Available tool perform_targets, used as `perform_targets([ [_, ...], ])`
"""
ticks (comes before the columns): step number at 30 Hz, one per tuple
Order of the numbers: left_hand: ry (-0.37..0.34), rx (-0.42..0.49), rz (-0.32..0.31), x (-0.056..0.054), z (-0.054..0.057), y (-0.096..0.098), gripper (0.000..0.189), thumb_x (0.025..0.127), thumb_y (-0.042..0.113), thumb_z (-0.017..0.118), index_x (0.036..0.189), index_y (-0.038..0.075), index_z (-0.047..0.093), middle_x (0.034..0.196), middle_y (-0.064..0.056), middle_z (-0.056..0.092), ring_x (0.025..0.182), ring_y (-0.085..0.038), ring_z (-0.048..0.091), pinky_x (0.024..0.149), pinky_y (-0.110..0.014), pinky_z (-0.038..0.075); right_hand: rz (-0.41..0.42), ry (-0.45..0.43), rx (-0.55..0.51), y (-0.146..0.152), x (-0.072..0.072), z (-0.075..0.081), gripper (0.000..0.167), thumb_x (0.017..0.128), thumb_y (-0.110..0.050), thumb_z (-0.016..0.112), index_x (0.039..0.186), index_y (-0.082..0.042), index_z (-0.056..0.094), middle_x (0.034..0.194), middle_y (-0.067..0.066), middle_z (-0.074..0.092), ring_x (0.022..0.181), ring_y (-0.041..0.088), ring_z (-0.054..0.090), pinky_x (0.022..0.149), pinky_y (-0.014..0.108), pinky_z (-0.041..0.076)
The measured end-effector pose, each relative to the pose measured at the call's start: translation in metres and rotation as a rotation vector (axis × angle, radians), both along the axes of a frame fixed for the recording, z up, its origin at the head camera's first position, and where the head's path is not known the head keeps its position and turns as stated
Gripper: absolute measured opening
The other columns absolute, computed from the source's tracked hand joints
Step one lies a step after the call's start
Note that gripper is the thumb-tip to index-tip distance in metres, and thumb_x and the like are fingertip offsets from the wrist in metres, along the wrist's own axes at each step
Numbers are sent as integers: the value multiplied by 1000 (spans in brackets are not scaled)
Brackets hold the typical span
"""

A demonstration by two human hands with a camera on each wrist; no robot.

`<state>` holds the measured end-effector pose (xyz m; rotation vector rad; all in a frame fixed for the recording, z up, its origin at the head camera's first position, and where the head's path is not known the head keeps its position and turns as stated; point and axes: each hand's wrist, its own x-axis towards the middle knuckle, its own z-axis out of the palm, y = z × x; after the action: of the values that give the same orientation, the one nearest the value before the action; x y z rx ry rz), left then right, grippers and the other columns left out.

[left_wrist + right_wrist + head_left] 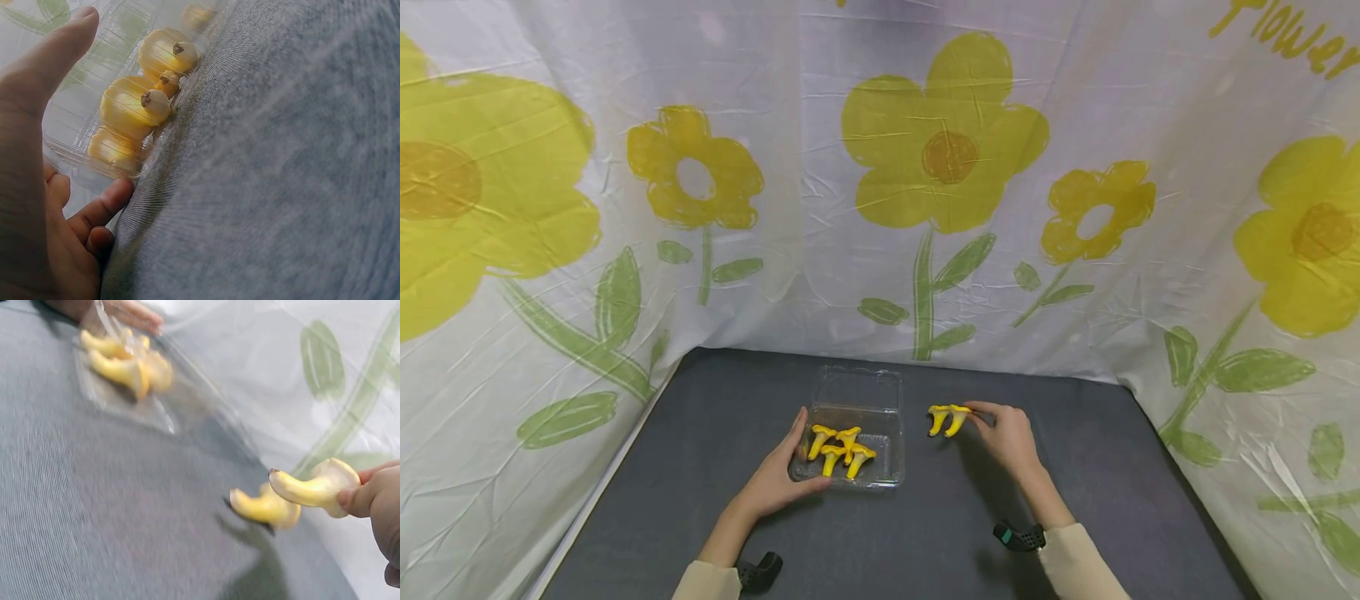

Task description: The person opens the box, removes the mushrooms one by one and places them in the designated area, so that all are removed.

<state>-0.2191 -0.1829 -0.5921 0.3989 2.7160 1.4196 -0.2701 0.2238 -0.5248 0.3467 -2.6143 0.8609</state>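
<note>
A clear plastic clamshell box [880,475] lies on the table with its lid raised at the back. Inside it are several yellow mushrooms [833,458] with pale stems. My left hand [781,475] holds the box's near left corner, thumb at the front and fingers along the left side. To the right of the box, my right hand [1011,437] pinches a yellow mushroom [312,489] by its cap between thumb and fingers. A second yellow mushroom [265,508] rests on the table just beside the held one.
The dark grey table [910,542] carries the box and mushrooms. A white curtain [805,250] printed with yellow flowers hangs behind and along both sides. Each wrist wears a black strap [1019,536].
</note>
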Motion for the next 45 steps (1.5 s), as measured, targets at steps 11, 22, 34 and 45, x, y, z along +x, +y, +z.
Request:
perform_targets([
  [11,-1,1,-4,0,0,0,124,87,51,87,173,20,3,179,-8,2,160,-45,20,119,-74,27,-53,-64,-33,22,-10,-17,22,93,-9,82,115,-6,83,108,16,81,40,4,22,43,24,28],
  [22,-7,8,-15,2,0,0,124,87,50,86,173,23,1,179,-9,3,160,-45,17,119,-75,26,-53,-122,-67,23,-21,-31,21,94,-9,81,115,-5,83,112,17,80,44,7,27,47,25,31],
  [34,-12,7,-18,-1,1,-1,124,87,51,86,173,27,0,179,-7,1,161,-44,16,119,-75,26,-83,-131,-21,21,-30,-35,22,96,-10,80,117,-7,83,114,15,80,65,23,65,60,30,44],
  [45,-7,13,-22,1,0,-1,124,87,50,86,173,27,-1,179,-6,0,161,-44,16,119,-75,26,-53,-134,-51,19,-30,-40,23,98,-12,78,119,-5,82,115,15,80,97,35,76,80,51,59],
])
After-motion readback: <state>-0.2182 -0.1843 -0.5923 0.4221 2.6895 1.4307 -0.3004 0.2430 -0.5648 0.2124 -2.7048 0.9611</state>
